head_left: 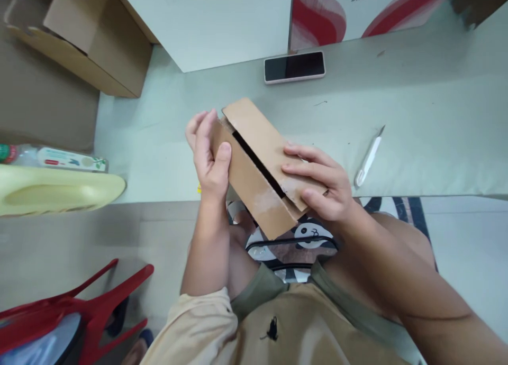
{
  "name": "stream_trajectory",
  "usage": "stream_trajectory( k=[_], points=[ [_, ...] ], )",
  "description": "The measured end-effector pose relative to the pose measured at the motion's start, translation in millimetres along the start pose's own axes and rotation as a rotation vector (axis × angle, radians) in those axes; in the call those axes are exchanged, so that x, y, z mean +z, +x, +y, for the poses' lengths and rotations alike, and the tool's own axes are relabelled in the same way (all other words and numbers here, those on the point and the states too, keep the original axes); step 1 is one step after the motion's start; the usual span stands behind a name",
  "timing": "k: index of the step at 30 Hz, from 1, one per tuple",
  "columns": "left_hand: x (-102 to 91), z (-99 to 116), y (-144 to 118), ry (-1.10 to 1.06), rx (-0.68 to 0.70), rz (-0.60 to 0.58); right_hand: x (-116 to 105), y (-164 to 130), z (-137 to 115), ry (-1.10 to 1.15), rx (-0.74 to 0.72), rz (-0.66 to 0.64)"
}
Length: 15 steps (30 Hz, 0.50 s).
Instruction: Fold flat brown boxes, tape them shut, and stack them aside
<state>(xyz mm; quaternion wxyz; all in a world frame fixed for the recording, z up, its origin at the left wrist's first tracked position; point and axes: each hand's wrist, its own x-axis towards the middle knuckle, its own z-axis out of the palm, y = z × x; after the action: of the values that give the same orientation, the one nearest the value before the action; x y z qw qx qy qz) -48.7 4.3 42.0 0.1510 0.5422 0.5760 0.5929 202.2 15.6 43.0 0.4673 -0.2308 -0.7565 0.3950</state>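
I hold a small brown cardboard box (254,164) above the table's front edge, tilted, with a dark gap between its top flaps. My left hand (208,156) grips the box's left end, thumb pressed on its side. My right hand (317,182) lies on the upper flap at the right end, fingers spread flat across it. A strip of clear tape shows on the box's near corner.
A white utility knife (369,157) lies on the pale green table (416,116) to the right. A phone (294,66) rests at the back. An open cardboard carton (83,37) stands at far left. A bottle (59,157), a yellow object (55,189) and a red stool (79,307) sit left.
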Motion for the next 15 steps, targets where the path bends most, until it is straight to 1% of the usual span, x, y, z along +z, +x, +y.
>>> stream_trajectory(
  k=[3, 5, 7, 9, 11, 13, 15],
  points=[
    [-2.4, -2, 0, 0.006, 0.032, -0.065, 1, 0, -3, -0.035, 0.061, -0.001],
    [-4.8, -4, 0, 0.015, 0.05, -0.091, 1, 0, -3, -0.02, 0.056, -0.018],
    [-7.4, -5, 0, 0.027, 0.065, -0.088, 3, -1, -3, 0.033, 0.021, -0.031],
    [-9.7, -7, -1, 0.041, 0.077, -0.073, 3, -1, -3, 0.092, -0.016, -0.033],
    [-12.2, -8, -2, 0.052, 0.084, -0.042, 3, 0, -3, 0.1, -0.026, -0.017],
    [-15.1, -12, -2, 0.058, 0.07, 0.014, 0, 0, -3, 0.055, 0.019, 0.015],
    [-18.9, -17, 1, 0.055, 0.053, 0.07, -3, 1, -2, 0.006, 0.119, 0.068]
  ],
)
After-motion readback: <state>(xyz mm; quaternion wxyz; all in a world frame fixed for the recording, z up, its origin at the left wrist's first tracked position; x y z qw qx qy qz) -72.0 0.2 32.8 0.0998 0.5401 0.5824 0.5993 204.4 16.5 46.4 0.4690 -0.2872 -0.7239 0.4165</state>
